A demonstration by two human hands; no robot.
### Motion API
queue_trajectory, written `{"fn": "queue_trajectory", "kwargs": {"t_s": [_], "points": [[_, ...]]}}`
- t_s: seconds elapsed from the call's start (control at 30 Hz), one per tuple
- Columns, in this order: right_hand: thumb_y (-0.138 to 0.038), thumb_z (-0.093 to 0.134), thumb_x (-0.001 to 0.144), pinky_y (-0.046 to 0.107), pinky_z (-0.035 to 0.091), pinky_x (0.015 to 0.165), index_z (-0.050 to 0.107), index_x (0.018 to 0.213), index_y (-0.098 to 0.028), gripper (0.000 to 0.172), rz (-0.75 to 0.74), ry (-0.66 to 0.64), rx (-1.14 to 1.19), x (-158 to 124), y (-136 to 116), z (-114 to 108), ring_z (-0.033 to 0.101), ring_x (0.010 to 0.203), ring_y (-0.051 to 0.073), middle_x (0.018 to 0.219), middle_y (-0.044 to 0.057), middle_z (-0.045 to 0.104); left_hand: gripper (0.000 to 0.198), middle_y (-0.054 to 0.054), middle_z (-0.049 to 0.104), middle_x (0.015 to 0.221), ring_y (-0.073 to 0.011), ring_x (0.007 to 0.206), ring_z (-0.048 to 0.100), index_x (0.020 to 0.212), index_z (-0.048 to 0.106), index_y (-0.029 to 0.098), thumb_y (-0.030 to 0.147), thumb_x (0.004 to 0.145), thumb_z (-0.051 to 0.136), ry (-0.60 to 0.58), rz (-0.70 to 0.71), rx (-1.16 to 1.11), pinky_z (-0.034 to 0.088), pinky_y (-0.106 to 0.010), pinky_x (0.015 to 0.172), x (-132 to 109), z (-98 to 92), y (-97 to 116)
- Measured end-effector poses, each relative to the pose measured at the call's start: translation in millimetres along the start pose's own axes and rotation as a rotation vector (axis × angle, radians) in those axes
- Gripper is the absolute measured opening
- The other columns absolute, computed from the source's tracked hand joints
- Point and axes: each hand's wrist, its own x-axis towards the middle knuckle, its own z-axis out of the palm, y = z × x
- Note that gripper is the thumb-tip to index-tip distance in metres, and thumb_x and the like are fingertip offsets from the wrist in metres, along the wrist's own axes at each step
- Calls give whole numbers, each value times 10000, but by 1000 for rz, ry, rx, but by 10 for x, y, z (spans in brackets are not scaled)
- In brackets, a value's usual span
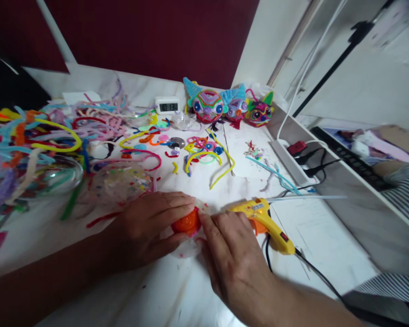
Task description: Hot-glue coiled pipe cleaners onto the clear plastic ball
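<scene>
Low over the table, my left hand (150, 227) curls around the left side of a translucent rounded plastic piece (186, 249). An orange coiled disc (186, 222) with a pink-red edge sits on it, between my left thumb and fingers. My right hand (235, 252) closes on the piece from the right, its bent fingers against the disc's edge. Both hands cover much of the piece, so its full shape is hidden. Just beyond my right hand lies a yellow hot glue gun (254, 208) with an orange trigger, a glue stick out of its back.
Pipe cleaners (30, 136) pile up at left, around a clear bowl (61, 175). Another translucent dome (121, 181) is nearby. Three decorated animal heads (207, 106) and a digital clock (168, 106) stand behind. A power strip (293, 159) lies right; a person's striped clothing (404, 200) shows beyond the partition.
</scene>
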Motion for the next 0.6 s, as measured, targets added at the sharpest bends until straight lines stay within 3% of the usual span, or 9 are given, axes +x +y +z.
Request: {"fn": "queue_trajectory", "kwargs": {"t_s": [0.43, 0.6], "points": [[-62, 474, 1018, 424, 385, 706, 668, 1232, 11, 298, -67, -12, 10, -63, 37, -29, 549, 771, 246, 935, 138, 714, 354, -107, 695, 1354, -249, 1270, 647, 1367, 562, 241, 305, 1022, 612, -2, 2, 16, 539, -418, 1093, 1, 10, -11], [-53, 453, 1013, 411, 362, 697, 707, 1147, -4, 291, -104, 39, -18, -65, 25, -69, 526, 735, 237, 888, 129, 724, 382, -78, 690, 1363, -258, 1253, 659, 1398, 530, 315, 369, 1024, 592, -6, -31, 10, 556, -447, 1076, -13, 16, -16]]}}
